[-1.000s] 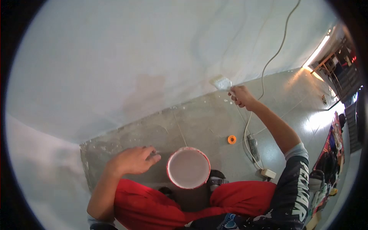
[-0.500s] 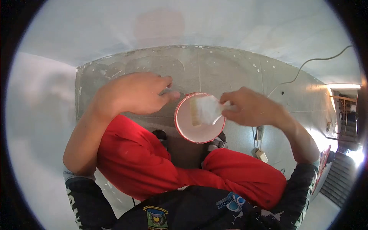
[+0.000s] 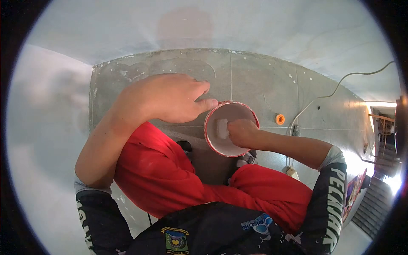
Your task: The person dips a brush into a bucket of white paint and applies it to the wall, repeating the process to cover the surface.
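A white paint bucket (image 3: 206, 135) with a red, paint-smeared rim stands on the floor between my feet. My right hand (image 3: 243, 133) reaches down inside it, closed on a wide paintbrush (image 3: 222, 128). The pale head of the brush is low in the bucket, and the fingers cover its handle. At the left of the bucket is my left hand (image 3: 180, 98), its thumb and forefinger apart and holding nothing. The thumb tip lies right at the bucket's rim.
Ahead rises a pale wall (image 3: 255, 27) above grey floor tiles (image 3: 250, 80) spotted with white. Right of the bucket lies an orange ring-shaped thing (image 3: 279, 119). A cable (image 3: 312, 100) runs to a white power strip (image 3: 292, 173). My red-trousered knees (image 3: 157, 165) flank the bucket.
My right hand has lowered the paintbrush from above the rim into the bucket. My left thumb now meets the rim. The orange ring, hidden before, shows beyond my right forearm.
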`<move>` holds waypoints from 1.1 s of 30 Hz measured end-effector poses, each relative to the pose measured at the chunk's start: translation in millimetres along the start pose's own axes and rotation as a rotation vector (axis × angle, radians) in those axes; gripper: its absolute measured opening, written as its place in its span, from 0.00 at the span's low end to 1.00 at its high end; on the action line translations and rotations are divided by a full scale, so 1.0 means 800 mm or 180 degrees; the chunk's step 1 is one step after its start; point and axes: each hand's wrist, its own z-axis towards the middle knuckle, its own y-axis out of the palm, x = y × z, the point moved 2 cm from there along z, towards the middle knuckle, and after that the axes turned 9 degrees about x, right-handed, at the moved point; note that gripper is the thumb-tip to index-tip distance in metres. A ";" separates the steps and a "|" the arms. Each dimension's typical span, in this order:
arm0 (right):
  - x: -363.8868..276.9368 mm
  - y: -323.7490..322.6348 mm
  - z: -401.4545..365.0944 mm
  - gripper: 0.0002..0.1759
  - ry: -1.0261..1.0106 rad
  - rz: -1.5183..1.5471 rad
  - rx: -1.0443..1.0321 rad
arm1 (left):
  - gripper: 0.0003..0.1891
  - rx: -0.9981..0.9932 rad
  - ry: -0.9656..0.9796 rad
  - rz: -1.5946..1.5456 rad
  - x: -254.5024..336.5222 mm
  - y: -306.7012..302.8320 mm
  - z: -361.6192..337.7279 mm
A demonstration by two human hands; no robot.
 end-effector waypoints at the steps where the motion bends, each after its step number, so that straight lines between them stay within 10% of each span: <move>1: 0.000 0.001 0.002 0.09 -0.0002 0.0000 0.0000 | 0.27 -0.0002 0.0043 -0.0006 0.000 0.000 0.000; 33: 0.021 -0.053 -0.003 0.17 -0.0246 0.0106 -0.0434 | 0.26 -0.0233 -0.0133 0.0091 0.002 -0.007 0.002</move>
